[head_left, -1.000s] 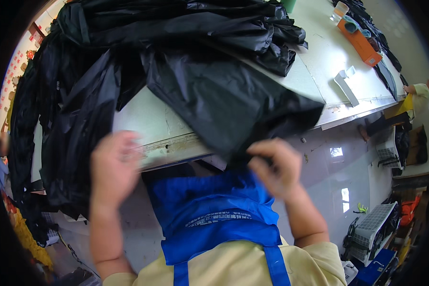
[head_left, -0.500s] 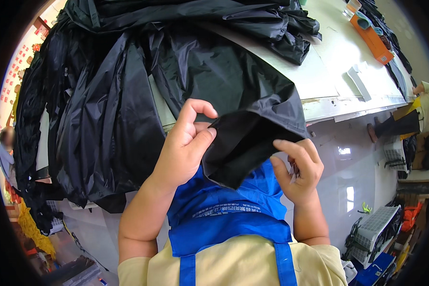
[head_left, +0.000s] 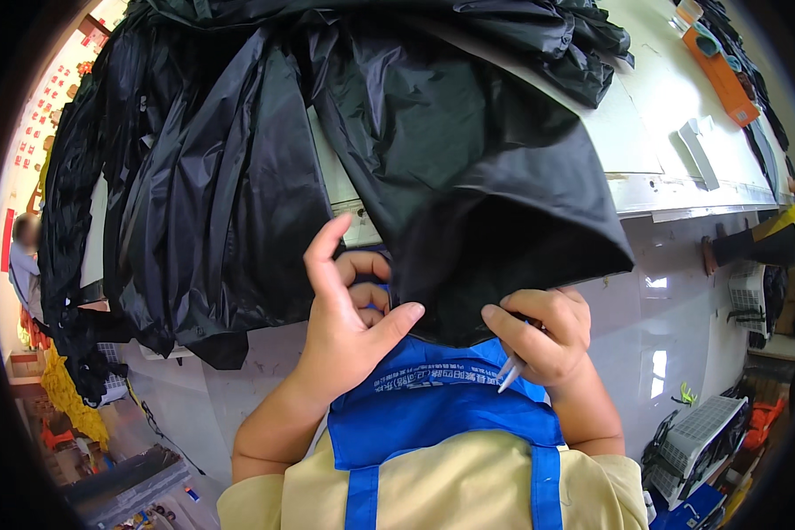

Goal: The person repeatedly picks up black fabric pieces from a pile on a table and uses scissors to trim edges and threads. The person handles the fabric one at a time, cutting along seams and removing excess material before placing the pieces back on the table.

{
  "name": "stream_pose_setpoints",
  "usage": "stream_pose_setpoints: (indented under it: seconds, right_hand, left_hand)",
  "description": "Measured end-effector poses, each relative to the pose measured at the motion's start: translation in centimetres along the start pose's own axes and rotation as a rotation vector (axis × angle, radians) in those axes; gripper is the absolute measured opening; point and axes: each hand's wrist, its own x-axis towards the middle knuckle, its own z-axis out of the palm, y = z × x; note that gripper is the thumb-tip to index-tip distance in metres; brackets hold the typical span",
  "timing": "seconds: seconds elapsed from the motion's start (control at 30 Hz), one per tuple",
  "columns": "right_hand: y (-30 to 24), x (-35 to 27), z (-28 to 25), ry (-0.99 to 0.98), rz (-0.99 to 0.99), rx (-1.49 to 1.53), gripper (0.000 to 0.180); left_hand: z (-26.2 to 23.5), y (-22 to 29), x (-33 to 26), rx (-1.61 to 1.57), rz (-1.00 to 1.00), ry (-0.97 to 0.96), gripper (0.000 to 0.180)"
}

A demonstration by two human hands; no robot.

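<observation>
Black fabric piece [head_left: 477,177]: glossy, thin, draped off the near edge of the worktop [head_left: 654,141], its lower hem hanging in front of the person's blue apron [head_left: 442,402].

Left hand [head_left: 344,309]: fingers curled onto the hem at its left side, thumb pressing the cloth from below, index finger raised and free; a pinching hold on the fabric edge.

Right hand [head_left: 539,331]: closed on the hem's right side, with a slim pale tool [head_left: 510,371], seemingly small snips or tweezers, tucked under the fingers, its tip pointing down and left. What kind of tool it is cannot be told for certain.

Handling note, as a judgement: the step reads as checking or trimming the hem. It goes best with the edge held taut between both hands, the tool's tip kept away from the left thumb, and only one layer pinched, since the slippery cloth folds on itself.

Other items: a heap of black fabric [head_left: 203,194] covering the worktop's left part and spilling over its near-left edge; an orange box [head_left: 723,75] toward the far-right corner; a grey angled piece [head_left: 698,150] near the right edge; a white crate [head_left: 698,437] on the floor at right.

Obstruction: the heap lies touching the held piece and may drag on it.
</observation>
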Motion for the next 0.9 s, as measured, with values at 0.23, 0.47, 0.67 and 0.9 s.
stream_pose_setpoints:
  seconds: [0.23,0.47,0.67,0.9]
  right_hand:
    - [-0.2,-0.4,-0.7,-0.087,-0.039,0.009,0.028]
    - [-1.7,0.4,-2.8,-0.298,0.537,0.714,0.030]
    - [-3.0,1.5,-2.5,-0.271,0.519,0.447,0.021]
    - [-3.4,1.8,-2.0,-0.207,0.603,0.421,0.045]
  left_hand:
    - [-0.2,-0.9,-1.1,-0.596,-0.351,-0.098,0.036]
    - [0.1,0.4,-1.7,-0.725,-0.173,-0.145,0.038]
    - [0.8,0.6,-2.0,-0.630,-0.132,-0.111,0.042]
    - [0.8,0.4,-2.0,-0.626,-0.125,-0.110,0.043]
